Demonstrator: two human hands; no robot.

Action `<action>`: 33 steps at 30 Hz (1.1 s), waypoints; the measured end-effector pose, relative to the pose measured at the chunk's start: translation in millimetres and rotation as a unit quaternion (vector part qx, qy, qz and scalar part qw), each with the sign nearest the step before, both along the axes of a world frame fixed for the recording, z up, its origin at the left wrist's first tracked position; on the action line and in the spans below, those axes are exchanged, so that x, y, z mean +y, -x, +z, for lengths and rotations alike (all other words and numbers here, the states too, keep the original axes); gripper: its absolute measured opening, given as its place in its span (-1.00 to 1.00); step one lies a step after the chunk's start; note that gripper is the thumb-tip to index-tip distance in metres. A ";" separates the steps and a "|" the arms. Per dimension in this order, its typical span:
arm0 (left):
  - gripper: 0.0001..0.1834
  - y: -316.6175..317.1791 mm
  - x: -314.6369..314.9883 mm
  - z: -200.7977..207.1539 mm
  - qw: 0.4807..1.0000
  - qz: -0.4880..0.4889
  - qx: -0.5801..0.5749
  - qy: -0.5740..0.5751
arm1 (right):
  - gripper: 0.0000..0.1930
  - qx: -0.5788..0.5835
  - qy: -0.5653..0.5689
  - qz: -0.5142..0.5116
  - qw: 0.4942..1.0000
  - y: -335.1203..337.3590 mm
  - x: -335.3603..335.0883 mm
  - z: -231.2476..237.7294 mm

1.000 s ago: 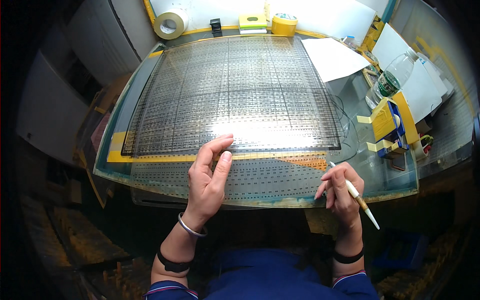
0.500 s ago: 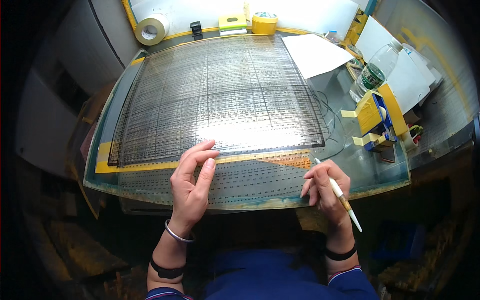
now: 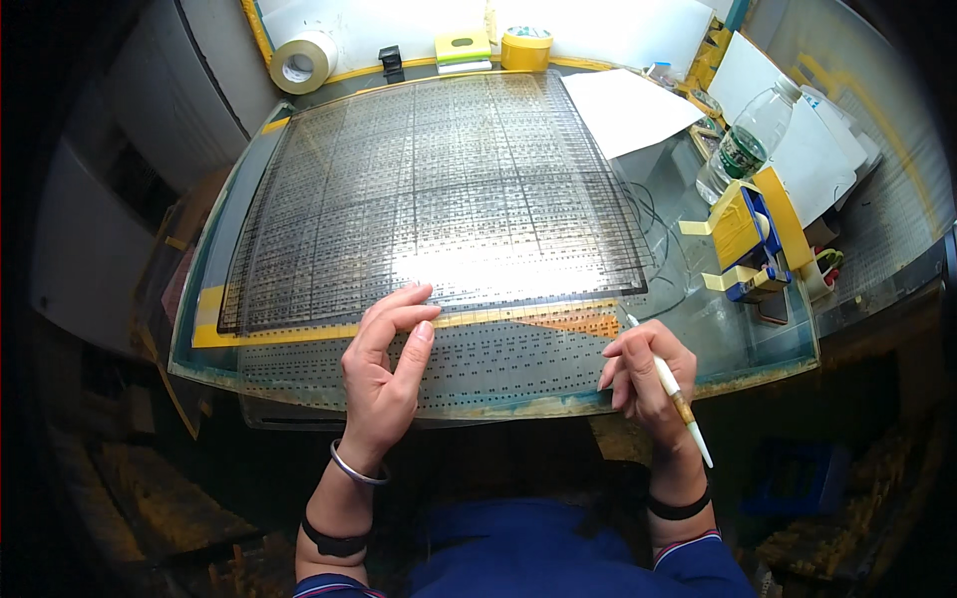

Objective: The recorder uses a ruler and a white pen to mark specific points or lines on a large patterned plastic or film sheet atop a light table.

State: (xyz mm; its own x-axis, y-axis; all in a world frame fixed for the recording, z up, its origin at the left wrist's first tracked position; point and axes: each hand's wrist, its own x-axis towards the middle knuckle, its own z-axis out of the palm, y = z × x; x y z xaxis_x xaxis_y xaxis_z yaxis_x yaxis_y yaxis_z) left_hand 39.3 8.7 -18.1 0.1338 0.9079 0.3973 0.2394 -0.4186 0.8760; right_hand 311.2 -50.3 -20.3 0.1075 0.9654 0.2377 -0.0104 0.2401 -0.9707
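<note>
A large transparent sheet with a dense dark grid pattern (image 3: 399, 179) lies over the glass-topped table (image 3: 738, 369). Along its near side runs a yellow strip (image 3: 289, 337), with an orange patch (image 3: 578, 325) toward the right. Fingers apart, my left hand (image 3: 389, 364) rests at the sheet's near edge, its fingertips on or just over the bright glare. My right hand (image 3: 650, 374) is closed round a white pen-like tool (image 3: 688, 417) with a tan band. The tool's thin upper end points at the sheet's near right corner; its tapered white end points down toward me.
A tape dispenser (image 3: 748, 234) and a clear plastic bottle (image 3: 753, 140) stand on the right. White paper (image 3: 633, 110) lies beyond the sheet. At the back are a tape roll (image 3: 302, 63), a black clip (image 3: 391, 64) and a yellow round container (image 3: 526, 48).
My left hand has shifted very slightly to the right. The lower end of the pen-like tool has swung a little left and down in my right hand.
</note>
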 end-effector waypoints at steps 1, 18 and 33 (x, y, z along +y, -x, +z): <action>-0.81 1.3 -0.1 0.4 1.000 -0.003 0.013 -0.003 | -0.72 0.000 0.002 0.000 1.000 0.3 0.1 0.8; -0.80 1.7 0.4 0.6 1.000 -0.007 0.025 -0.008 | -0.76 -0.049 -0.005 -0.007 0.999 0.8 -0.7 4.1; -0.84 -1.5 0.7 -0.8 1.000 0.005 -0.001 -0.014 | -0.78 -0.058 -0.001 -0.006 0.998 0.4 -0.8 4.5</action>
